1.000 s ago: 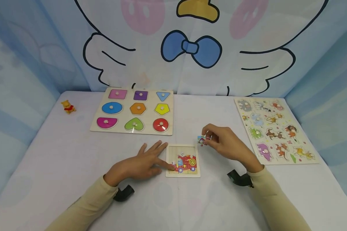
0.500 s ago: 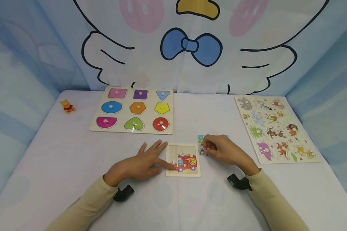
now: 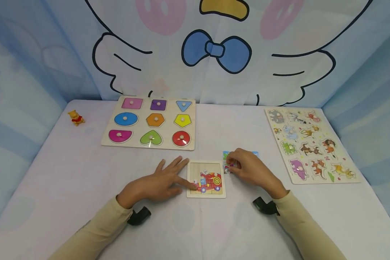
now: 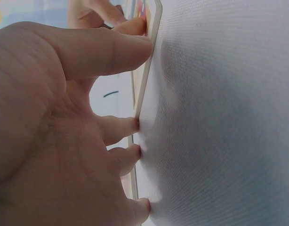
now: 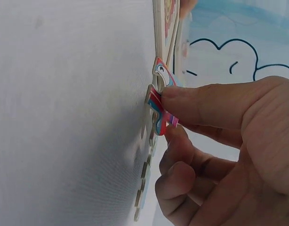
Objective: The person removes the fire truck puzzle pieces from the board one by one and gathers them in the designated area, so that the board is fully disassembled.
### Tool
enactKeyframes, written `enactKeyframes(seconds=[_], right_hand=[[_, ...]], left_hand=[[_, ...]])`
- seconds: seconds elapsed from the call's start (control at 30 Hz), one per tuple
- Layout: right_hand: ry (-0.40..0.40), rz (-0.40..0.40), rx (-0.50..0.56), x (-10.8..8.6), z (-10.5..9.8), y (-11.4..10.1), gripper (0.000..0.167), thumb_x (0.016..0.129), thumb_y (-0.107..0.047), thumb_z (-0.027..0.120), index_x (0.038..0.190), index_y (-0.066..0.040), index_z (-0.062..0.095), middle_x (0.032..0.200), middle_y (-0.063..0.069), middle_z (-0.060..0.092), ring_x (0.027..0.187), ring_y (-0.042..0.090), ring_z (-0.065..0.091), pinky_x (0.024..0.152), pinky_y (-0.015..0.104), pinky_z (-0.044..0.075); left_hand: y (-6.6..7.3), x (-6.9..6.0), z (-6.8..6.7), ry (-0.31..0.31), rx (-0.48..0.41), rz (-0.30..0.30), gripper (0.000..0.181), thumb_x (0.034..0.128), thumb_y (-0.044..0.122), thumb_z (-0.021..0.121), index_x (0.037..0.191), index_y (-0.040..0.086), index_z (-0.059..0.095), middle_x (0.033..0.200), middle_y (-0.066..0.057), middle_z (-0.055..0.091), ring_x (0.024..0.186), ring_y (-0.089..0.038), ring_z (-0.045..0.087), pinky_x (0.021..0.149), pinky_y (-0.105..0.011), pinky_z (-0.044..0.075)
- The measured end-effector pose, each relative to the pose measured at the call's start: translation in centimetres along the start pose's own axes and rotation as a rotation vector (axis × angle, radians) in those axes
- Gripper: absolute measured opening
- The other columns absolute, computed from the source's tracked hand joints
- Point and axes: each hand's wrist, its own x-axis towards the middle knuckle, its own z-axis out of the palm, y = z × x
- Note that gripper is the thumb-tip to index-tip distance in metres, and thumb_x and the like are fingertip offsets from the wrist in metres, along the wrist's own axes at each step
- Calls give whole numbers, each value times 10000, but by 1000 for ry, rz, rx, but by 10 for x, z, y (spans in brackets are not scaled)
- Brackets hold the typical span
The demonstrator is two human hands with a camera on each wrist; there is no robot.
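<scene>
Two bare hands are seen near a small wood tray (image 3: pixel 206 196), which is set flat on the white cloth (image 3: pixel 169 238). With the tray as the middle of the clock and 12 on the far side, the left hand (image 3: pixel 159 184) is found at 9. Its fingers are spread wide. The tray is touched by its pointer finger, at the 8 o'clock end of the red truck (image 3: pixel 211 182) inside. Between 2 and 3, just beside the tray, the right hand (image 3: pixel 248 166) is found. A bright, thin piece (image 5: pixel 154 99) is pinched there by thumb and finger, held on a tilt. Whether the cloth is touched by it cannot be told. Other pieces (image 5: pixel 143 181) are partly hidden by that hand.

The piece looks light and stiff, like thin wood, and a bit smooth, so it could be dropped from a loose pinch. Its knobs might be chipped if pushed too hard. It is best taken by two facing edges, with the knobs left free. The tray looks light too and could be slid by a nudge, so its rim is best held down.

The shape board (image 3: pixel 143 112) is set between 10 and 11, the animal board (image 3: pixel 308 141) far out between 2 and 3, and the bear (image 3: pixel 76 118) far out near 10.
</scene>
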Motion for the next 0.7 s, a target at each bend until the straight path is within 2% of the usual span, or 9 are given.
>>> enactKeyframes(seconds=[0.33, 0.7], right_hand=[[16, 86, -35, 0, 2, -6, 133, 901, -59, 768, 1002, -45, 682, 882, 28, 634, 760, 165, 548, 689, 336, 486], [40, 116, -103, -1, 7, -12, 215, 871, -69, 801, 1043, -33, 677, 927, 51, 660, 781, 190, 572, 706, 364, 520]], left_hand=[[-1, 0, 0, 1, -4, 0, 397, 999, 120, 638, 1315, 347, 711, 1698, -154, 148, 1565, -382, 22, 1165, -724, -41], [0, -1, 0, 3, -5, -9, 401, 994, 121, 644, 1318, 347, 709, 1699, -150, 148, 1567, -373, 16, 1166, -722, -43]])
